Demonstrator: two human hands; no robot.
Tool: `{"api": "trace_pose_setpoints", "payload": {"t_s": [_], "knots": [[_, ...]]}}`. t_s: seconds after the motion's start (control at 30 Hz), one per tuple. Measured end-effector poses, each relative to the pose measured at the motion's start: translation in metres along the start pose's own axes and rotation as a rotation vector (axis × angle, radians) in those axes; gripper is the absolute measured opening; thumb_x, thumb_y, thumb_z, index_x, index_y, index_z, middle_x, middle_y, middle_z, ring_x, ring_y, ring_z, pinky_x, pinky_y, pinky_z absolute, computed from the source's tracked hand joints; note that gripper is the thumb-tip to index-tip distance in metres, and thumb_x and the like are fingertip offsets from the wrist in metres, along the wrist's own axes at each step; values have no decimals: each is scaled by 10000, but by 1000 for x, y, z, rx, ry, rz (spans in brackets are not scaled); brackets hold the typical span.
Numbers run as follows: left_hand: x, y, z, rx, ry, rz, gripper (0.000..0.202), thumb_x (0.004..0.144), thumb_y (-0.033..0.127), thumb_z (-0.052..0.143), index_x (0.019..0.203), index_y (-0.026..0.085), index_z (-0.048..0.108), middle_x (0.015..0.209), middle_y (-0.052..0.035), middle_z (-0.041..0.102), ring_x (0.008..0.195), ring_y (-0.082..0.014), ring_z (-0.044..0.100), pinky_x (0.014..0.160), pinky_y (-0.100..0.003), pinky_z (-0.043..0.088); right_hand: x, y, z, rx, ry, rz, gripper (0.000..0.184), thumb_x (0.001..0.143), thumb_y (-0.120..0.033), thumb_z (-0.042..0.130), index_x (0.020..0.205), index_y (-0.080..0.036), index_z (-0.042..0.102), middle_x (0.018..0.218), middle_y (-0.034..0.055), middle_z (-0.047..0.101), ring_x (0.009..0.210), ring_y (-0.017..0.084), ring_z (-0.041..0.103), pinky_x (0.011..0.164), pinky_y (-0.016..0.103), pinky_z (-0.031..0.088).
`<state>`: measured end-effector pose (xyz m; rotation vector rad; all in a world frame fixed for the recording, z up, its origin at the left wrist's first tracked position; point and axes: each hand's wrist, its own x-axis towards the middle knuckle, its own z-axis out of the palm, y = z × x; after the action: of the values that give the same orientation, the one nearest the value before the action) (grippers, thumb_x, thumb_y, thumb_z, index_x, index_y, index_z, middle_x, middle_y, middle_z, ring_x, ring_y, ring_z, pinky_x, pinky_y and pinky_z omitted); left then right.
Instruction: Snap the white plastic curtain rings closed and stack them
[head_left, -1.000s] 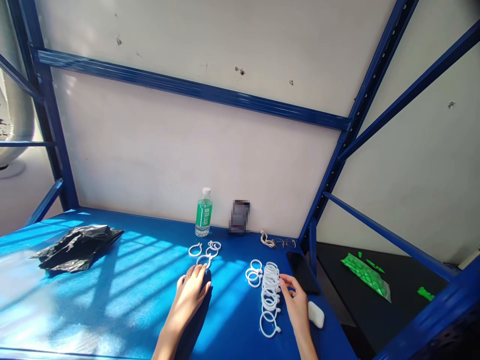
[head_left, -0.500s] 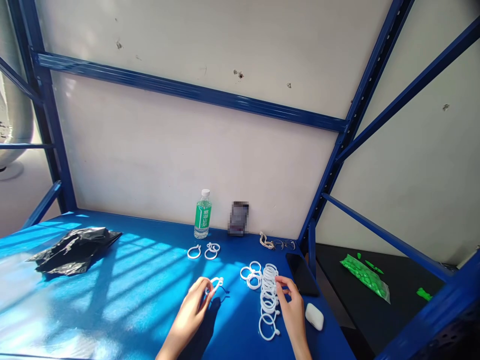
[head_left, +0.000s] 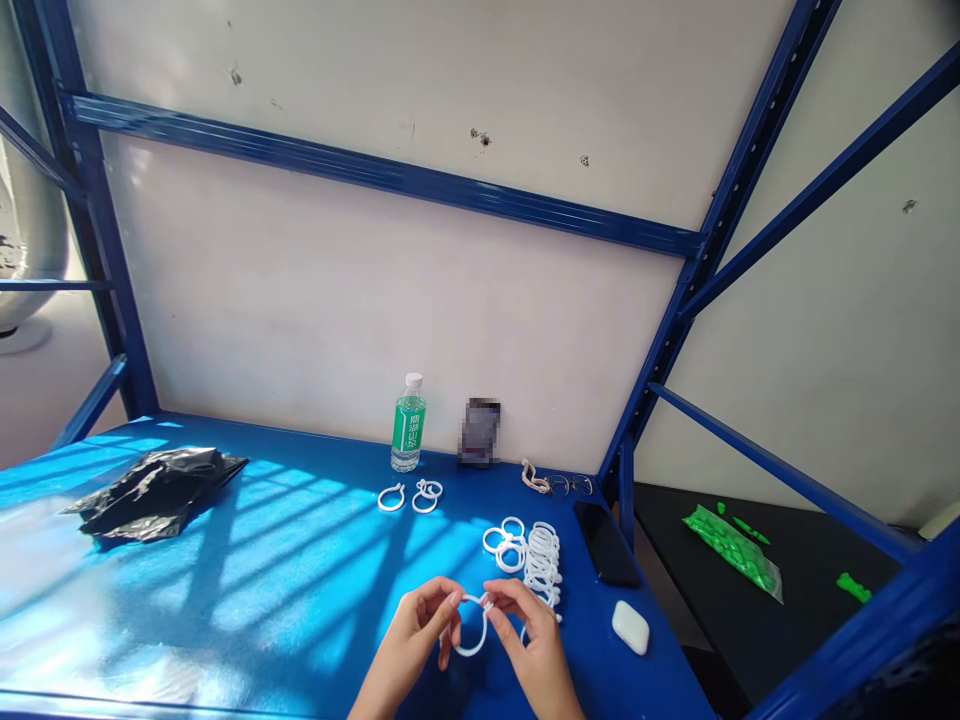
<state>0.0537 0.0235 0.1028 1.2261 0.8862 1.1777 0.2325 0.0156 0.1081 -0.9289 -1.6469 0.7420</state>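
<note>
Between my two hands, just above the blue table [head_left: 315, 590], is a white plastic curtain ring [head_left: 471, 653]. My left hand [head_left: 416, 640] pinches it at the left, thumb against fingers. My right hand [head_left: 531, 645] has closed thumb and fingers on its upper right, where the clasp seems to be; the fingertips hide it. Right behind that hand lies an overlapping row of similar rings [head_left: 542, 548], its near end partly covered. A small cluster of rings [head_left: 509, 556] lies to the left of the row. Farther back sit a single ring [head_left: 391, 507] and a few overlapping ones [head_left: 425, 506].
A bottle [head_left: 408, 428] and a pixelated dark object [head_left: 480, 433] stand by the wall. Glasses [head_left: 570, 485], a phone [head_left: 606, 543] and a white case [head_left: 631, 627] line the right side. Left lies a black plastic bag [head_left: 161, 490]. Blue frame posts [head_left: 660, 350] border the table.
My left hand has moved right with the ring. My right hand has left the ring row, moved left and taken hold of the same ring. The view shifted slightly.
</note>
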Motion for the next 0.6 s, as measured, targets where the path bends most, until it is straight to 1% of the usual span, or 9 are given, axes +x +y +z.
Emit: {"api": "trace_pose_setpoints", "payload": {"t_s": [0.07,0.13,0.17,0.23,0.27,0.33,0.4,0.47,0.6], "knots": [[1,-1,-1,-1,-16,-20,628,728,788,690,796,164,682,496,32,622,344,-78,467,408,-206,367,0,1,-1,23,-19,16,328,931,-532,663,1068,-269,800,894,78,813,823,253,783,766,309,643],[0,-1,0,10,-20,-15,637,744,786,678,819,155,703,503,27,621,359,-79,472,412,-205,377,-1,3,-1,30,-26,35,348,926,-554,660,1056,-267,806,887,83,810,812,259,781,755,320,639],[-1,-1,0,23,-20,-3,639,760,785,663,835,152,714,513,22,625,379,-87,490,419,-208,392,-1,5,0,32,-20,47,347,921,-561,663,1028,-265,810,881,84,808,803,260,778,746,322,635],[-4,0,1,80,-19,49,611,804,754,644,902,158,737,581,-2,666,466,-123,574,458,-221,453,-2,11,2,66,9,80,352,905,-579,675,965,-257,805,830,79,802,735,251,770,684,309,625],[-6,0,2,131,-14,93,577,816,721,659,957,169,747,633,-15,697,534,-147,625,505,-236,500,-3,14,3,101,27,100,362,897,-592,681,947,-253,796,794,73,797,686,242,762,636,296,614],[-10,-2,3,269,19,202,508,798,634,739,1076,210,750,770,-37,765,686,-193,702,645,-277,579,-3,19,6,167,54,132,383,883,-613,687,922,-243,775,722,59,777,600,224,738,551,272,583],[-13,-4,4,407,66,306,510,756,554,815,1164,256,740,878,-41,802,773,-218,735,766,-314,609,-4,21,7,179,75,137,388,870,-617,701,891,-234,763,701,56,766,587,220,731,540,266,574],[-14,-8,4,484,94,387,513,757,503,833,1206,277,730,898,-33,812,741,-209,742,775,-316,622,-4,20,7,152,102,114,382,858,-612,718,854,-232,760,726,62,772,624,225,738,585,276,591],[-11,-13,5,521,88,510,451,798,399,825,1217,269,721,835,-4,801,638,-164,723,683,-263,621,-5,17,8,144,141,70,365,859,-600,722,828,-238,760,743,57,771,628,217,734,620,284,603]]}}
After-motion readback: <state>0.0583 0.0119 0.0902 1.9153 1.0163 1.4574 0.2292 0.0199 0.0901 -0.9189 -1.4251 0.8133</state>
